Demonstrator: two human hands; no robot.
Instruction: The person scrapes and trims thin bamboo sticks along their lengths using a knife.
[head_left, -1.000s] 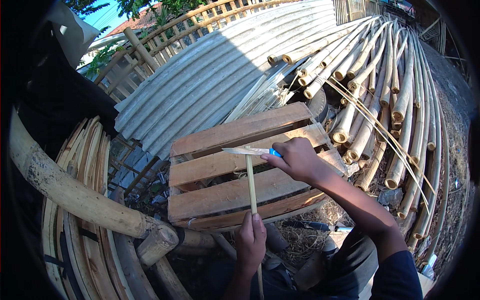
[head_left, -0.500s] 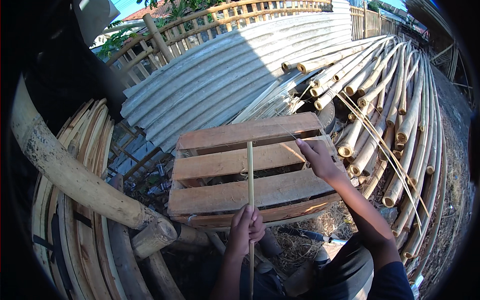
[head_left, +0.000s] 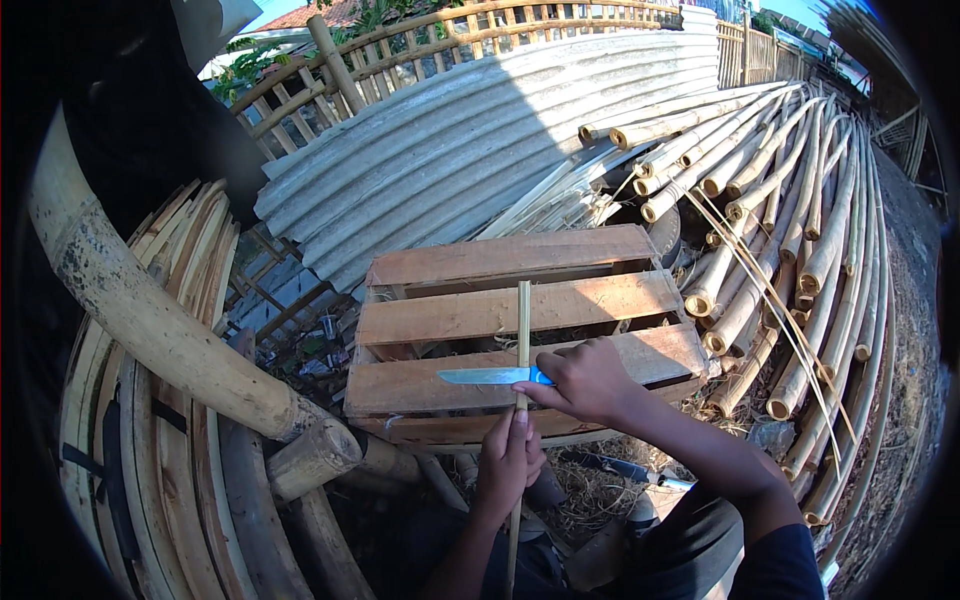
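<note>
A thin bamboo strip (head_left: 523,320) stands nearly upright in front of a wooden pallet crate (head_left: 500,310). My left hand (head_left: 508,462) grips the strip low down, near my lap. My right hand (head_left: 585,380) holds a knife with a blue handle (head_left: 495,376). The steel blade points left and lies across the strip, just above my left hand. The strip's lower end runs down out of the picture.
A pile of long bamboo poles (head_left: 780,230) lies to the right. Corrugated metal sheets (head_left: 480,140) lean behind the crate. A thick log (head_left: 140,310) and bent wooden slats (head_left: 160,440) fill the left. A bamboo fence (head_left: 440,40) stands at the back.
My right hand has come down from the top of the strip to just above my left hand. The knife blade now lies across the strip, pointing left.
</note>
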